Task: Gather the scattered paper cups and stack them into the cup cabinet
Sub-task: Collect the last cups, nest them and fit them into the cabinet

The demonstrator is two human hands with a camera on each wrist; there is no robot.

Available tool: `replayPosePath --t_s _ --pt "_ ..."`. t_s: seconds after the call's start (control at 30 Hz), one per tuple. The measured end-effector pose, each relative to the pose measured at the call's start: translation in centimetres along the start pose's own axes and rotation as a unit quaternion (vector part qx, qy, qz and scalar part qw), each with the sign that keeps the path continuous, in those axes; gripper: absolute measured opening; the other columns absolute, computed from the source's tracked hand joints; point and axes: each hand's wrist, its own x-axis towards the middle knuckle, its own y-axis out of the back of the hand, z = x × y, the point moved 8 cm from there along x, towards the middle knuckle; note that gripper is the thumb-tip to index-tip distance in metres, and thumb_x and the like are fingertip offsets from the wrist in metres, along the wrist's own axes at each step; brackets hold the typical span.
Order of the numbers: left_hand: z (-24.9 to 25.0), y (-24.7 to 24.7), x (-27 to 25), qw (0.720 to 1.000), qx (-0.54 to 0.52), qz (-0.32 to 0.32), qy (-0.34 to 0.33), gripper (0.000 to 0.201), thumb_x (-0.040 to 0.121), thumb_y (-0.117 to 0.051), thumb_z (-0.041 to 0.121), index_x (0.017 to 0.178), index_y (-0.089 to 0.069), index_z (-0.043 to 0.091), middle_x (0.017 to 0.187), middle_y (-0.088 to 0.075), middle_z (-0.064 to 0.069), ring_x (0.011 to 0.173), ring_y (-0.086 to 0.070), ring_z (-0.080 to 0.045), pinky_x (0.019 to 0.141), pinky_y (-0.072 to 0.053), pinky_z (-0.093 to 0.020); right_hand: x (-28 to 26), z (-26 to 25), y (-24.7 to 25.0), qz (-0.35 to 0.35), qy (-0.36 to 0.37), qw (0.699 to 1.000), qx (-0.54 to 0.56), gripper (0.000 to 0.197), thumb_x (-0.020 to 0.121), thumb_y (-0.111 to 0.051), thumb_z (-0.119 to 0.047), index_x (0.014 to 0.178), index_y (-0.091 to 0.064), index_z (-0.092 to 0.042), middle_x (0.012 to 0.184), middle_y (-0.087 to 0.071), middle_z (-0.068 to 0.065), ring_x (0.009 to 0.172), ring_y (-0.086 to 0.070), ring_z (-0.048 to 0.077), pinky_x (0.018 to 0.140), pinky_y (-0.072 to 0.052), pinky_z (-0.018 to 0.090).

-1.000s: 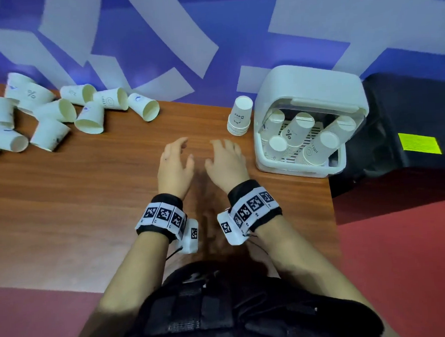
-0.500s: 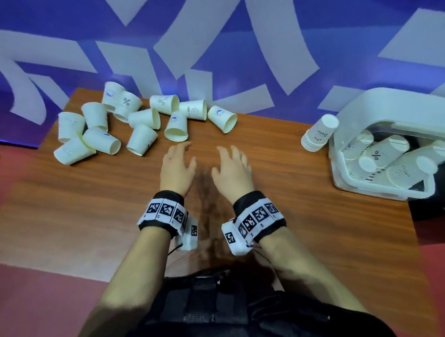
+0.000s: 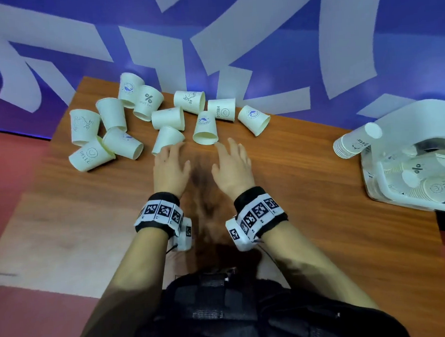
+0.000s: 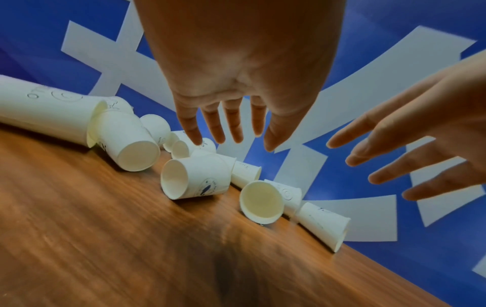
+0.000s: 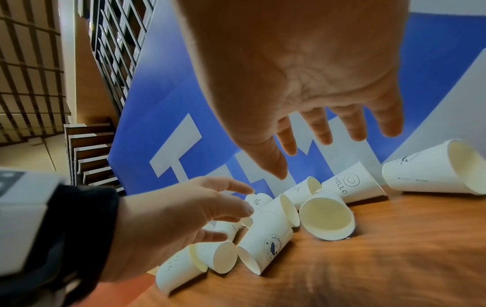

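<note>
Head view: left hand [image 3: 170,169] and right hand [image 3: 233,167] hover, fingers spread, empty, just short of scattered paper cups [image 3: 204,127] on table [image 3: 89,215].

A wooden table [image 3: 310,215] is seen. At its far left, many loose paper cups [image 3: 169,118] are lying on their sides. At its right, a stack of cups [image 3: 355,140] and a white cup cabinet [image 3: 419,120] are placed.

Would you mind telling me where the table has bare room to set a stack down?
Bare wood lies between the right hand and the cabinet, and between the left hand and the table's left edge. The far left is crowded with loose cups.
</note>
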Motion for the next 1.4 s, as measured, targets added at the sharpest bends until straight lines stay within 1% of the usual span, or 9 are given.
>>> replayPosePath --t_s 0.33,0.5,0.73,0.83,0.9,1.03,1.13,1.27,1.4 --pt "-4.4 -1.3 4.2 0.999 0.011 0.021 0.033 0.054 0.083 -0.062 0.013 0.135 -0.048 0.008 0.136 -0.042 -0.02 0.127 -0.034 -0.039 0.104 -0.03 -0.045 7.5 -1.5 -3.5 -0.018 0.01 1.0 -0.021 0.055 0.093 -0.045 -0.014 0.145 -0.033 -0.029 0.159 -0.007 0.009 0.144 -0.008 0.038 0.116 -0.016 0.049" --pt "-6.6 -2.6 5.0 0.997 -0.022 0.003 0.079 0.061 0.083 -0.059 0.01 0.14 -0.041 0.013 0.142 -0.037 -0.016 0.126 -0.036 -0.037 0.103 -0.033 -0.042 11.6 -1.7 -5.0 -0.01 0.019 0.999 -0.027 0.054 0.097 -0.044 -0.023 0.148 -0.029 -0.035 0.159 -0.006 0.013 0.143 -0.011 0.038 0.115 -0.019 0.049" --pt "-9.3 -4.4 6.4 0.985 -0.114 -0.04 0.119 0.071 0.081 -0.06 0.032 0.146 -0.032 0.021 0.136 -0.048 -0.01 0.125 -0.043 -0.028 0.101 -0.036 -0.037 15.9 -0.9 -5.8 -0.06 0.0 0.998 -0.012 0.039 0.1 -0.042 -0.036 0.137 -0.047 -0.028 0.159 -0.004 0.014 0.123 -0.036 0.039 0.104 -0.035 0.043" --pt "-9.8 -4.1 6.1 0.974 -0.176 -0.019 0.138 0.067 0.079 -0.061 0.036 0.141 -0.039 0.021 0.137 -0.05 -0.003 0.125 -0.045 -0.021 0.102 -0.04 -0.037 15.3 -1.2 -5.7 -0.048 0.005 0.999 0.006 0.026 0.098 -0.047 -0.029 0.12 -0.058 -0.021 0.156 -0.014 0.009 0.11 -0.043 0.038 0.095 -0.04 0.042" --pt "-9.9 -3.8 5.6 0.967 -0.204 -0.007 0.154 0.064 0.081 -0.064 0.033 0.14 -0.041 0.019 0.138 -0.051 0.0 0.124 -0.047 -0.016 0.102 -0.04 -0.034 14.4 -1.1 -5.8 -0.049 -0.004 0.999 0.007 0.025 0.092 -0.051 -0.015 0.117 -0.054 -0.02 0.149 -0.023 0.009 0.105 -0.044 0.037 0.09 -0.042 0.043" --pt "-9.8 -3.4 4.0 0.968 -0.195 0.005 0.16 0.061 0.082 -0.065 0.032 0.138 -0.045 0.017 0.137 -0.052 -0.002 0.124 -0.048 -0.017 0.103 -0.04 -0.035 11.7 -0.3 -6.5 -0.101 -0.055 0.992 0.043 0.073 0.084 -0.06 -0.013 0.144 -0.027 -0.038 0.131 -0.037 0.012 0.106 -0.051 0.035 0.094 -0.045 0.045" --pt "-9.6 -3.0 2.8 0.96 -0.199 0.0 0.195 0.055 0.082 -0.064 0.035 0.133 -0.047 0.022 0.129 -0.056 -0.001 0.116 -0.052 -0.018 0.095 -0.042 -0.031 9.2 0.7 -7.2 -0.147 -0.087 0.983 0.063 0.087 0.082 -0.065 -0.015 0.147 -0.016 -0.046 0.125 -0.039 0.011 0.103 -0.054 0.034 0.087 -0.049 0.041" --pt "-8.8 -2.3 1.3 0.947 -0.224 0.013 0.228 0.046 0.088 -0.063 0.031 0.13 -0.048 0.016 0.127 -0.057 -0.005 0.114 -0.053 -0.019 0.089 -0.039 -0.023 6.1 1.7 -6.1 -0.131 -0.108 0.972 0.161 0.068 0.079 -0.068 -0.011 0.136 -0.037 -0.032 0.119 -0.039 0.012 0.086 -0.053 0.027 0.057 -0.042 0.025" --pt "-6.2 -1.0 0.3 0.947 -0.246 0.03 0.204 0.044 0.09 -0.062 0.028 0.128 -0.049 0.011 0.119 -0.055 -0.002 0.105 -0.051 -0.014 0.084 -0.037 -0.02 3.4 2.5 -2.2 -0.033 -0.106 0.964 0.241 0.055 0.078 -0.07 -0.009 0.122 -0.037 -0.019 0.111 -0.041 0.009 0.092 -0.049 0.025 0.073 -0.044 0.033"
